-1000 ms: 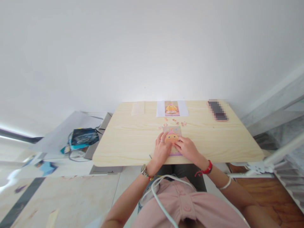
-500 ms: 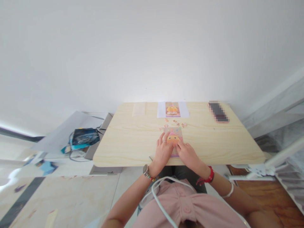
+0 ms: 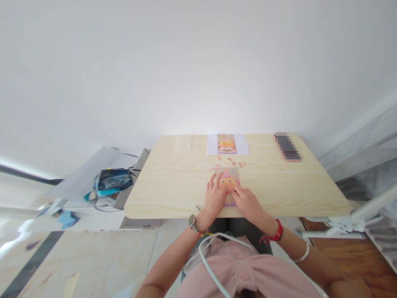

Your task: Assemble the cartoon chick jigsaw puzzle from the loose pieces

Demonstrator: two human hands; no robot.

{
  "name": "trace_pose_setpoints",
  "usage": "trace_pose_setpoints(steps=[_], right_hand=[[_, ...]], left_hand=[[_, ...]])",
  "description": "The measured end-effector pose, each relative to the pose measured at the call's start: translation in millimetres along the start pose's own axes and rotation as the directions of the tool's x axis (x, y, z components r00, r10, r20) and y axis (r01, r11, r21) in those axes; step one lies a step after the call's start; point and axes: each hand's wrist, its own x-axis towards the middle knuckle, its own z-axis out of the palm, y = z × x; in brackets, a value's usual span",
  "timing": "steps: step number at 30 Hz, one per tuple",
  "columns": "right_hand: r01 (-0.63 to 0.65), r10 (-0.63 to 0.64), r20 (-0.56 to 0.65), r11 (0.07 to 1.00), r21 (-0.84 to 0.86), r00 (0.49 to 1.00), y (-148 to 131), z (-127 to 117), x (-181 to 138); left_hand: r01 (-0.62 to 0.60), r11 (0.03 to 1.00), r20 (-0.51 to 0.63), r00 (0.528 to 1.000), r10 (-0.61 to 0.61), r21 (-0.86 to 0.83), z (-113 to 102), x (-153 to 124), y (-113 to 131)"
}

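Note:
A small jigsaw puzzle [image 3: 228,179] with a yellow cartoon figure on pink lies on the light wooden table [image 3: 173,182] in front of me. My left hand [image 3: 214,197] rests on its left part, fingers stretched out flat. My right hand [image 3: 246,201] lies over its lower right part, fingertips pressing on the picture. Several loose puzzle pieces [image 3: 230,160] are scattered just beyond the puzzle. Farther back lies a printed sheet [image 3: 227,144] with the same yellow figure.
A phone [image 3: 287,146] lies at the table's far right. A pale strip [image 3: 182,143] sits at the far left of the tabletop. Left of the table, a dark blue bag [image 3: 111,180] and cables lie on a grey surface. A white frame [image 3: 350,219] stands at the right.
Both hands have stayed on the puzzle, with the right hand's fingers sliding slightly towards the middle. My view has shifted a little.

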Motion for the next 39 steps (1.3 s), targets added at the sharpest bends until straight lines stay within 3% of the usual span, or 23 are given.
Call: trace_pose_setpoints(steps=[16, 24, 32, 39], right_hand=[[-0.041, 0.035, 0.074, 0.996, 0.084, 0.997, -5, -1, 0], [0.060, -0.060, 0.033, 0.998, -0.001, 0.998, -1, -5, -12], [0.031, -0.031, 0.003, 0.999, 0.016, 1.000, -1, -2, -12], [0.012, -0.014, 0.048, 0.999, 0.041, 0.999, -3, 0, -5]], left_hand=[[-0.012, 1.000, 0.026, 1.000, 0.012, -0.022, 1, 2, -3], [-0.009, 1.000, 0.036, 0.999, 0.010, -0.018, 3, 2, -4], [-0.007, 0.999, 0.042, 0.999, 0.008, -0.036, 1, 2, -4], [-0.016, 0.998, 0.035, 0.999, 0.018, -0.055, 0, 2, -4]])
